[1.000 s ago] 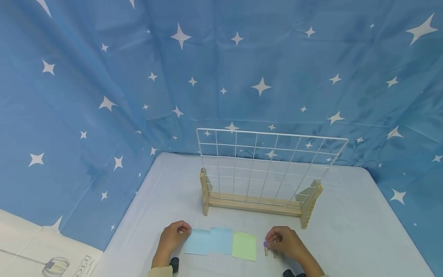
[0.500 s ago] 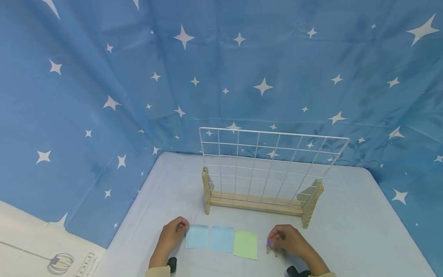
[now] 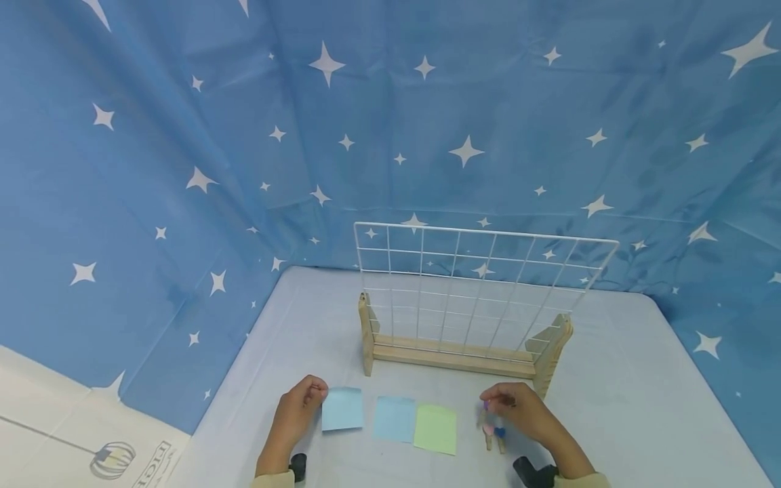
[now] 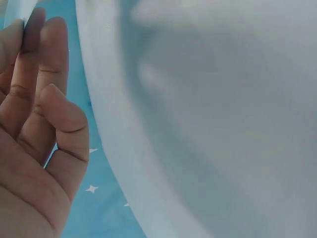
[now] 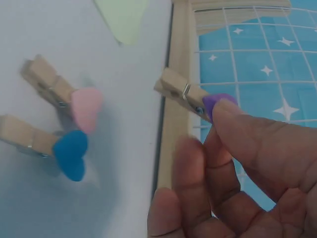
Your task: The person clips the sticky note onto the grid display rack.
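Note:
My left hand [image 3: 299, 404] pinches the left edge of a light blue sticky note [image 3: 342, 409]; in the left wrist view a sliver of this note [image 4: 20, 10] shows between thumb and fingertip. My right hand [image 3: 521, 408] pinches a small wooden clothespin [image 5: 183, 94] by its purple heart end, raised off the table. Below that hand lie two more clothespins, one with a pink heart [image 5: 86, 109] and one with a blue heart [image 5: 71, 154]. A second blue sticky note [image 3: 394, 419] and a green one [image 3: 436, 430] lie flat between the hands.
Behind the notes stands a white wire grid [image 3: 476, 285] in a wooden base [image 3: 454, 358]. A white cloth [image 3: 293, 318] covers the table. A blue curtain with white stars [image 3: 390, 102] hangs behind and to the left.
My left hand has drawn the left blue note away from the second one and up off the table. My right hand has lifted the purple-heart clothespin, uncovering the other two.

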Action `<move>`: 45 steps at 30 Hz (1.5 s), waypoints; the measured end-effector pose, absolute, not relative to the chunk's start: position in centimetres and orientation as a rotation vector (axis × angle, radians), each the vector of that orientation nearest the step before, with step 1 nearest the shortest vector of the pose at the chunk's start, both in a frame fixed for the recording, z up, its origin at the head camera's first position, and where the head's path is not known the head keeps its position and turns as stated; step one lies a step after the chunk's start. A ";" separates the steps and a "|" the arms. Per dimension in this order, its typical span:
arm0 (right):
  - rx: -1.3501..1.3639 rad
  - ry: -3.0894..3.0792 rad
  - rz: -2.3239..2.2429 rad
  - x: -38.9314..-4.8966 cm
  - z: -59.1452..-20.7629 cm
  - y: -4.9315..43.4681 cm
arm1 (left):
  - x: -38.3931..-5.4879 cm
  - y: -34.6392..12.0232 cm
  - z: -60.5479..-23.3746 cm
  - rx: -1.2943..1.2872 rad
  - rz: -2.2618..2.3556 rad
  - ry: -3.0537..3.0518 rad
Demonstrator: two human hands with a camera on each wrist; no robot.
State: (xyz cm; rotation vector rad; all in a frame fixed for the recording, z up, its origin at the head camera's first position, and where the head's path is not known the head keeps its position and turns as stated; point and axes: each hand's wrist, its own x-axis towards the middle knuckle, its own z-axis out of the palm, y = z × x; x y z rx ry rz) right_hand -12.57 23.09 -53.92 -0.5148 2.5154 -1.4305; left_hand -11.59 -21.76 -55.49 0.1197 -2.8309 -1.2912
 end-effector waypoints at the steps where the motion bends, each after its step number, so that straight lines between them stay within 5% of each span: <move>1: -0.503 2.519 -1.435 -12.6 -53.7 23.1 | -11.6 -21.8 -55.2 0.124 -1.301 -2.830; 27: -0.330 2.722 -1.599 -12.8 -50.4 21.4 | -11.3 -20.8 -51.9 0.111 -1.378 -2.714; 45: -0.463 2.837 -1.777 -13.0 -49.0 20.4 | -11.3 -20.3 -51.6 0.076 -1.385 -2.675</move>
